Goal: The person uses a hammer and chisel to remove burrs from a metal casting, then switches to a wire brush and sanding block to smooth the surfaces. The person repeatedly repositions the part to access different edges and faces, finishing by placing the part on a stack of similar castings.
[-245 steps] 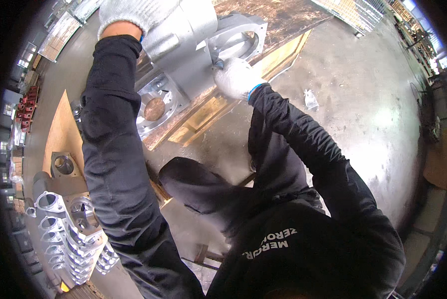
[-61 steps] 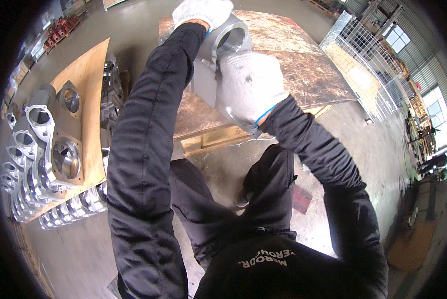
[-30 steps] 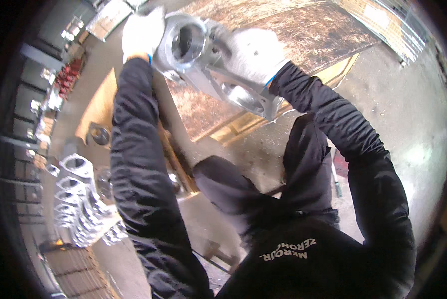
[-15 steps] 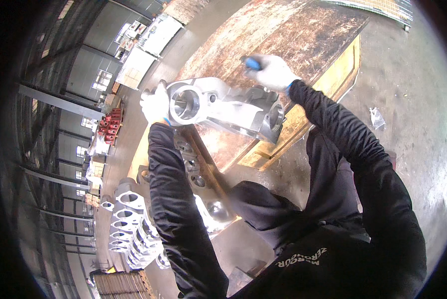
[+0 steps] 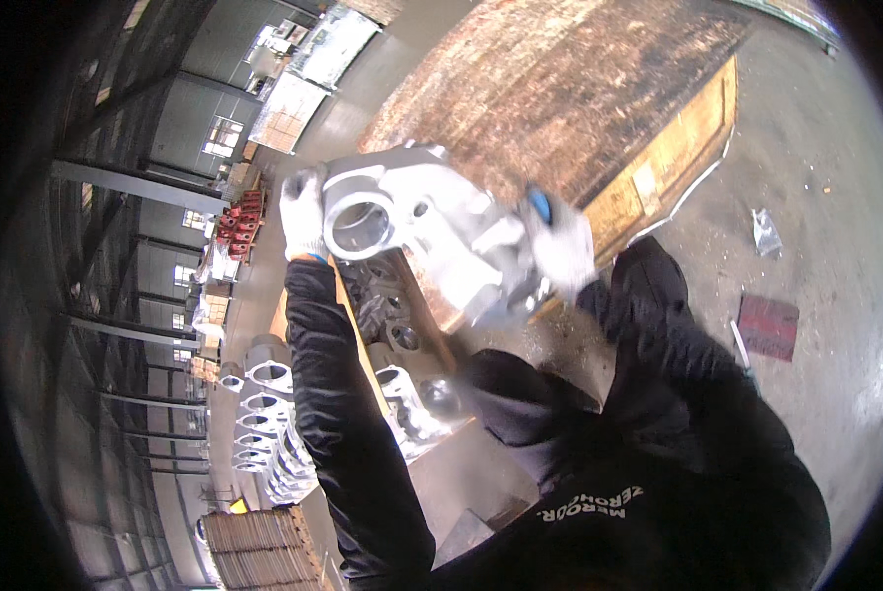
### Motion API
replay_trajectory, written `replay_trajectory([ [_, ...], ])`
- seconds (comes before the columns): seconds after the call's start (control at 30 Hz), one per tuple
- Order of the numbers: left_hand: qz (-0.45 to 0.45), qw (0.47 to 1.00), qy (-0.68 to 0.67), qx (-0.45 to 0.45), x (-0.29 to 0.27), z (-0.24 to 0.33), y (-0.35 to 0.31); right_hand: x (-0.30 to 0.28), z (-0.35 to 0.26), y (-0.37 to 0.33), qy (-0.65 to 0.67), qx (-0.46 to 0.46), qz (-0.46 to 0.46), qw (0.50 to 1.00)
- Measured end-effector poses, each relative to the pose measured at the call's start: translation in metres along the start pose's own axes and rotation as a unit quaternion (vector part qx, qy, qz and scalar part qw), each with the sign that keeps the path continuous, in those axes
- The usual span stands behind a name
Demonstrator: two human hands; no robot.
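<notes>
Since the frame half a second earlier, the white-gloved right hand (image 5: pixel 564 254) has dropped toward the lower end of the silver-grey, ring-ended metal casting (image 5: pixel 432 207). By size: brown, scuffed wooden tabletop (image 5: pixel 570 103), one o'clock; casting, twelve o'clock, tilted, support beneath not visible. White-gloved left hand (image 5: pixel 304 219), ten o'clock: fingers curled around the ring's rim. Right hand, two o'clock: blurred; opening and grip cannot be told. Judged risk: one-sided hold could let the casting's weight twist it loose, lower end first.
</notes>
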State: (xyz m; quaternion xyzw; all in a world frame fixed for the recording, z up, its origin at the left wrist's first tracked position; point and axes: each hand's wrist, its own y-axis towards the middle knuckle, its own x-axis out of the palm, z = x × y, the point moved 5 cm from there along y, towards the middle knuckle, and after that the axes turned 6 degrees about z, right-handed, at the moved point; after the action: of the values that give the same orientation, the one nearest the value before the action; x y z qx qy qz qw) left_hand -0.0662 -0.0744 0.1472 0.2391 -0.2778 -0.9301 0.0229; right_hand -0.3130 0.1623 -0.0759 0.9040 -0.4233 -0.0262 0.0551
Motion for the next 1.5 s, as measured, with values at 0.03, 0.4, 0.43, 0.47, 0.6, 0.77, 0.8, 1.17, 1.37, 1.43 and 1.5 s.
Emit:
replay_trajectory([
  [0.03,-0.025,1.000,-0.012,0.015,-0.008,0.010,-0.003,-0.004,-0.019,-0.032,0.067,0.025,-0.006,0.997],
  [0.4,-0.108,0.957,0.093,0.251,0.035,0.012,0.056,0.001,0.002,-0.105,0.011,-0.126,-0.172,0.977],
  [0.43,-0.131,0.954,0.079,0.256,0.010,-0.004,0.077,0.004,0.006,-0.104,-0.044,-0.182,-0.187,0.964],
  [0.47,-0.019,0.909,0.227,0.348,0.014,0.026,0.063,-0.003,0.023,-0.090,-0.139,-0.211,-0.206,0.946],
  [0.6,0.115,0.951,0.163,0.236,0.010,0.044,-0.024,-0.006,0.026,-0.067,-0.357,-0.321,-0.258,0.838],
  [0.77,0.060,0.970,0.201,0.125,0.005,-0.030,-0.112,0.007,0.002,-0.033,-0.339,-0.431,-0.205,0.811],
  [0.8,0.019,0.960,0.262,0.101,0.003,-0.065,-0.115,0.013,-0.001,-0.029,-0.355,-0.438,-0.203,0.801],
  [1.17,-0.118,0.964,0.229,0.061,0.026,-0.066,-0.143,0.006,0.028,-0.090,-0.304,-0.260,-0.234,0.886],
  [1.37,-0.100,0.968,0.225,0.046,0.031,-0.075,-0.136,0.001,-0.019,-0.107,-0.318,-0.275,-0.238,0.875],
  [1.43,-0.090,0.967,0.235,0.021,0.030,-0.075,-0.137,0.001,-0.038,-0.102,-0.320,-0.306,-0.241,0.864],
  [1.5,-0.099,0.966,0.237,-0.022,0.034,-0.057,-0.143,0.002,-0.052,-0.085,-0.353,-0.341,-0.258,0.832],
])
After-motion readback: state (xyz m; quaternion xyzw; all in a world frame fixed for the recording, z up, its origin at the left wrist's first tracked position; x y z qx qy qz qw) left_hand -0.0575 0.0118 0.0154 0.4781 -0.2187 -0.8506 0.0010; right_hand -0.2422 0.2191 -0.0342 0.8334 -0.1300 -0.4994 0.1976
